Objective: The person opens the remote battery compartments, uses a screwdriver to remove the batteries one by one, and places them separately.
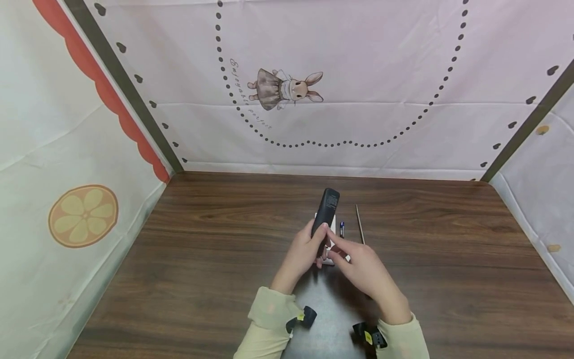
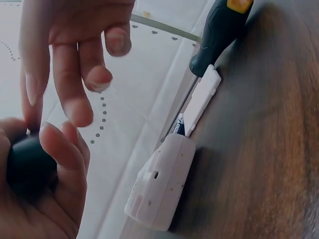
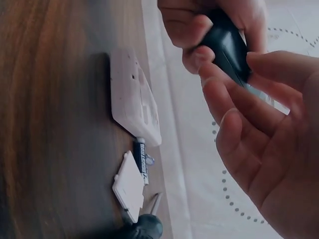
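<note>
My left hand (image 1: 302, 252) grips a long black remote control (image 1: 327, 207), its printed face turned up in the head view. My right hand (image 1: 360, 269) is at the remote's near end, with index finger and thumb spread and touching its edge. In the right wrist view the other fingers of that hand curve loosely beside the remote. Under the hands on the table lies a white plastic device (image 2: 162, 184). Next to it are a dark, lettered battery (image 3: 141, 162), a thin white cover (image 3: 128, 188) and a screwdriver (image 2: 219, 35) with a dark green and yellow handle.
The brown wood-grain table (image 1: 202, 279) ends at a white printed cloth wall (image 1: 372, 114) at the back. More cloth walls stand at the left (image 1: 45, 279) and right (image 1: 547, 199). The screwdriver's shaft points away from me, right of the battery.
</note>
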Tool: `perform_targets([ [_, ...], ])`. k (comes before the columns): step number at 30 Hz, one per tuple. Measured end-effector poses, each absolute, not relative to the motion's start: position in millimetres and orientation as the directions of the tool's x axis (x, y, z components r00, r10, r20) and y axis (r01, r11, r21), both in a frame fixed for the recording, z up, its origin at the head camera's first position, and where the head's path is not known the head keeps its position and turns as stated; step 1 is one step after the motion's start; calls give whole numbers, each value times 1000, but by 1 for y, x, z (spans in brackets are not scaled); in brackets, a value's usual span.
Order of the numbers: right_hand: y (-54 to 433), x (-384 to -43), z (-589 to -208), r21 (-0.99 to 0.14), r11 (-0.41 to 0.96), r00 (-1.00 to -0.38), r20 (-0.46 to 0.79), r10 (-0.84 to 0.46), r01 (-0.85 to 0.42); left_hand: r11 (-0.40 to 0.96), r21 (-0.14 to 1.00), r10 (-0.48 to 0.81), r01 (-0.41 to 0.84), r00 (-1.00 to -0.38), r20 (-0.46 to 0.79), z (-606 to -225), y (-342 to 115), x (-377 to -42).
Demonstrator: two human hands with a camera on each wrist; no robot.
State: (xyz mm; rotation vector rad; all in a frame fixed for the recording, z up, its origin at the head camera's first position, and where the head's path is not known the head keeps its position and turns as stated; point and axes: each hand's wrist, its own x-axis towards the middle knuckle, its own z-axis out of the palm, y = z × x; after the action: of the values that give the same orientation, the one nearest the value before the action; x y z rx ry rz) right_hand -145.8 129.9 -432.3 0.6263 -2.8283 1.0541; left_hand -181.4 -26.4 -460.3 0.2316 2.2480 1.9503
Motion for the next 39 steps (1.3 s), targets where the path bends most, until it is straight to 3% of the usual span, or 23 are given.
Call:
perform_targets([
  [11,124,-146,-437,-590,727,-934,161,-320,-351,63,998,169,-18,-985,-29,-459,-24,-181],
  [20,128,-146,-438,-604,720,-936,149,-320,-342,82,996,177,-35,-983,-49,-460,-23,-180],
  [26,131,-146,-437,-648,687,-938,140,-318,-330,153,988,188,-10,-981,-39,-450,-26,-176],
  [30,132,-146,-435,-680,656,-935,135,-329,-329,200,980,187,17,-982,-22,-463,-28,-182],
  [39,136,-147,-430,-738,604,-942,134,-307,-302,348,928,215,136,-975,62,-463,-30,-182],
])
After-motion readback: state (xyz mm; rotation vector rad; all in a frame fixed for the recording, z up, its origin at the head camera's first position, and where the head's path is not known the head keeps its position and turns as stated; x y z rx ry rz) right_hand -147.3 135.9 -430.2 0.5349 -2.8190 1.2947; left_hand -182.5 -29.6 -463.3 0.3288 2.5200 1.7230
